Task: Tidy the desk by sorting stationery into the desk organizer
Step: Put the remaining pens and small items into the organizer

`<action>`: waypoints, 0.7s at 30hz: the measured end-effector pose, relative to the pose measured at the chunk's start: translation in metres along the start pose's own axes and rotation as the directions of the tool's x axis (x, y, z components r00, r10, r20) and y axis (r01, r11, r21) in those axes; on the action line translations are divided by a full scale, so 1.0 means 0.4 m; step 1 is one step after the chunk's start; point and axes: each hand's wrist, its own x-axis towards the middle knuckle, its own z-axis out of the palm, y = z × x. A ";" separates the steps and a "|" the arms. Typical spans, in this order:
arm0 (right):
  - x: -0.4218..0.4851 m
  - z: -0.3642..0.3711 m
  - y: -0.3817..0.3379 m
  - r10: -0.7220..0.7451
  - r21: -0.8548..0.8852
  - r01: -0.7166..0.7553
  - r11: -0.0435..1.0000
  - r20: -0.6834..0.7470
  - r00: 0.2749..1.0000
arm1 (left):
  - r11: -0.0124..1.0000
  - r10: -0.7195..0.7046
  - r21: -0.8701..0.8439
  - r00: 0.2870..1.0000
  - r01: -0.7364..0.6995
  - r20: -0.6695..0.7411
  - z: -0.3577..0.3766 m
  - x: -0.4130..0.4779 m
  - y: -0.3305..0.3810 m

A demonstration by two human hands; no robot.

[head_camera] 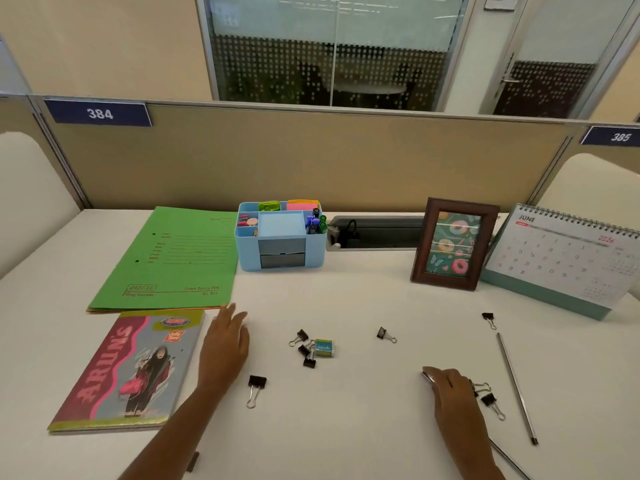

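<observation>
left hand [225,344] flat, fingers straight, bracing on worktop [346,431] | right hand [450,389] curled, grip unclear, probably gathering binder clips [489,399] just beside it

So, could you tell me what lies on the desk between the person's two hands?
In the head view, between the left hand and right hand: a lone binder clip, a clip cluster beside a small green box, and another clip.

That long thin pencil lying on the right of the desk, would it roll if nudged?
Probably, if pushed sideways: the pencil looks slim, lying flat on the smooth desk. It looks straight and stiff, so it should lift without bending. Being so thin, it is likely light and may need a fingertip pinch.
</observation>
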 end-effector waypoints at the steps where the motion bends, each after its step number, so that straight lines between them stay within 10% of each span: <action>1: 0.004 -0.001 -0.003 -0.013 0.004 0.013 1.000 0.017 1.000 | 0.999 0.037 -0.018 0.999 -0.037 -0.021 -0.002 -0.001 0.017; 5: 0.039 -0.016 -0.055 -0.038 0.168 0.024 0.986 0.078 0.996 | 0.952 0.198 -0.221 0.977 -0.211 -0.083 -0.006 -0.022 0.126; 13: 0.153 -0.068 -0.251 -0.187 0.458 0.187 0.869 -0.047 0.981 | 0.689 0.173 -0.710 0.919 0.143 0.353 -0.009 -0.084 0.370; 21: 0.184 -0.051 -0.292 -0.248 0.486 0.290 0.825 -0.149 0.957 | 0.598 -0.023 -0.792 0.990 0.125 0.140 -0.066 -0.050 0.371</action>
